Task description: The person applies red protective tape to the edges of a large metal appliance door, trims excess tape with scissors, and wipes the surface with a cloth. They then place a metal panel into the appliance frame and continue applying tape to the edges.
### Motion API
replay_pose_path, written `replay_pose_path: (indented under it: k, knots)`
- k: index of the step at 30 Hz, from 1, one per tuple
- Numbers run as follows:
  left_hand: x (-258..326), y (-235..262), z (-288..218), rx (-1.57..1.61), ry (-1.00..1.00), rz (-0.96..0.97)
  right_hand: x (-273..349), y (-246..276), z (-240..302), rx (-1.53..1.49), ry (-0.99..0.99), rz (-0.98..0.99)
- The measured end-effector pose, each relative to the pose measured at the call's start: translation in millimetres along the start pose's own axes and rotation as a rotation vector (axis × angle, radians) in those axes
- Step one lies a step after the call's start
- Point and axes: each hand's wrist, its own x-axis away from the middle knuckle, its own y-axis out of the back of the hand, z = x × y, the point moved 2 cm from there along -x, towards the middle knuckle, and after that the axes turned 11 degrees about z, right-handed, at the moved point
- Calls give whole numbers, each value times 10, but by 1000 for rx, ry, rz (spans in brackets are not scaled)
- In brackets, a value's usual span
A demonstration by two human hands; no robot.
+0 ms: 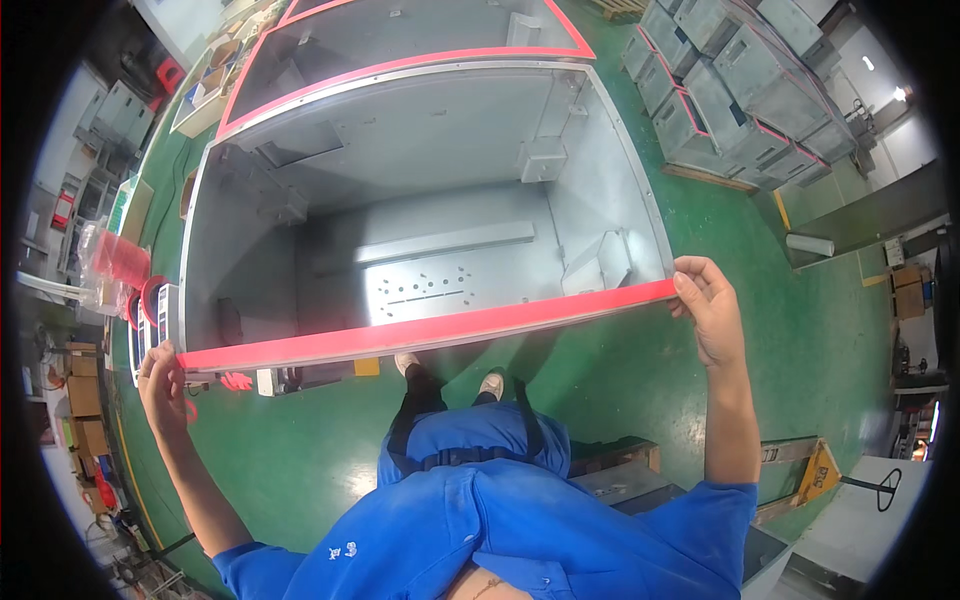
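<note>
In front of me is a large open grey metal cabinet (410, 150), its hollow side facing up. A strip of red tape (430, 324) runs along its near rim from corner to corner. At the near left corner, my left hand (163, 385) is closed, its fingertips pinching the tape's end. My right hand (710, 308) pinches the other end at the right corner, thumb and forefinger together. The cabinet's other visible rims are bare metal. Inside are a long bar, small brackets and a perforated floor panel.
A second cabinet (400, 42) with red-taped rims adjoins the far side. Grey metal boxes (740, 90) are stacked on a pallet at far right. Red tape rolls (152, 298) stand by the left corner. Behind me on the right are a wooden pallet (625, 462) and a yellow-ended frame (818, 472).
</note>
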Motion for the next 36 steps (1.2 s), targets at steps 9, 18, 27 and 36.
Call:
replay_pose_path:
  k: [9,18,27,36]
  knots:
    - [-7,-66,-40,-59,-6,12,6,-26,-17,0,16,-9]
    - [14,-42,39,-37,37,12,12,-32,-20,-16,33,-19]
    - [7,-6,92,-56,-8,66,18,-44,-35,-46,34,-32]
    - [-9,57,161,-73,-9,9,18,-45,-57,-61,39,-19]
